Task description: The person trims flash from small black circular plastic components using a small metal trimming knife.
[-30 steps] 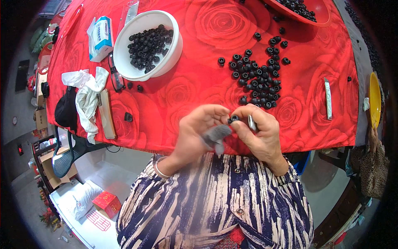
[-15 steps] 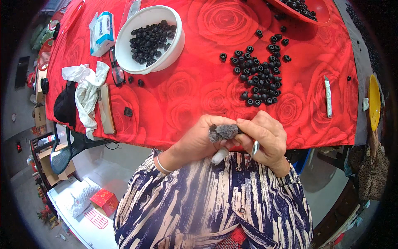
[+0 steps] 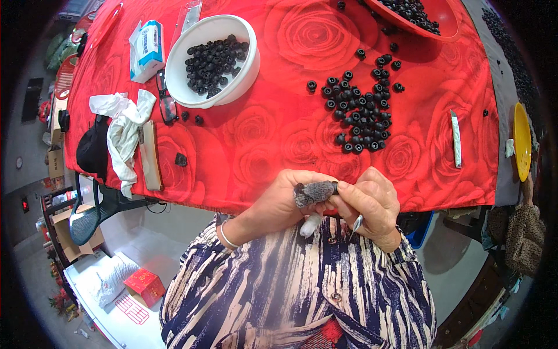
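Note:
Both my hands are together at the table's near edge. My left hand (image 3: pixel 273 203) is closed, with a worn dark grey knitted finger cover (image 3: pixel 315 194) showing at its thumb. At the cover's tip it pinches a small black round part (image 3: pixel 335 187), mostly hidden by the fingers. Against that part press the fingertips of my right hand (image 3: pixel 372 205), which is curled around a thin metal blade (image 3: pixel 357 223); its handle is hidden. A white wrapped fingertip or cover (image 3: pixel 310 225) hangs below the hands. Farther off lies a loose pile of black round parts (image 3: pixel 360 119).
A white bowl (image 3: pixel 247 75) holding black parts stands at the left, beside eyeglasses (image 3: pixel 167 104), a tissue pack (image 3: pixel 146 52) and a white cloth (image 3: pixel 125 134). A red basin (image 3: pixel 447 26) of parts sits far right. A slim white packet (image 3: pixel 456 139) lies right.
The view has shifted slightly, so the table's things appear a little lower. The metal blade in my right hand has turned to a thinner profile. Both hands keep their hold.

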Available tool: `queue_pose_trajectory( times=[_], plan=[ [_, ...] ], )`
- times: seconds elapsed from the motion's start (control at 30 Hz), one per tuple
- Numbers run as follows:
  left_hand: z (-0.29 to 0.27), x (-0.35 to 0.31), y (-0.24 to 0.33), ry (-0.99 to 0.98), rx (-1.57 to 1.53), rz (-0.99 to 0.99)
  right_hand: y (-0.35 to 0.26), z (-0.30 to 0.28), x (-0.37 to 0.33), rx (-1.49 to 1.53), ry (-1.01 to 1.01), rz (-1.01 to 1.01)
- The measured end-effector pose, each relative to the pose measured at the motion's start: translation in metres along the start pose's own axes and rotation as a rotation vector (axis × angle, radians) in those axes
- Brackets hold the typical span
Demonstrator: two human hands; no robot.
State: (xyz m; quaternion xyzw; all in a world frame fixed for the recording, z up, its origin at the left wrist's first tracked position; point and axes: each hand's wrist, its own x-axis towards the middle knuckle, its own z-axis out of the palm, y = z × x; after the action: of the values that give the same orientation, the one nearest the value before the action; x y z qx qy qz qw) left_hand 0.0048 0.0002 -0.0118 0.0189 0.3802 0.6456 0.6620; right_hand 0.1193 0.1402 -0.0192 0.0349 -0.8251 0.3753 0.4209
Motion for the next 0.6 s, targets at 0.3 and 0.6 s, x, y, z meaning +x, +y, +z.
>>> queue_pose_trajectory(
  times=[0.3,0.6],
  plan=[
    [0.007,-0.006,0.008,-0.034,0.317,0.195,-0.007,-0.023,0.008,0.445,-0.193,0.559],
    [0.004,-0.004,0.008,-0.046,0.327,0.169,0.006,-0.021,0.011,0.324,-0.338,0.536]
  ],
)
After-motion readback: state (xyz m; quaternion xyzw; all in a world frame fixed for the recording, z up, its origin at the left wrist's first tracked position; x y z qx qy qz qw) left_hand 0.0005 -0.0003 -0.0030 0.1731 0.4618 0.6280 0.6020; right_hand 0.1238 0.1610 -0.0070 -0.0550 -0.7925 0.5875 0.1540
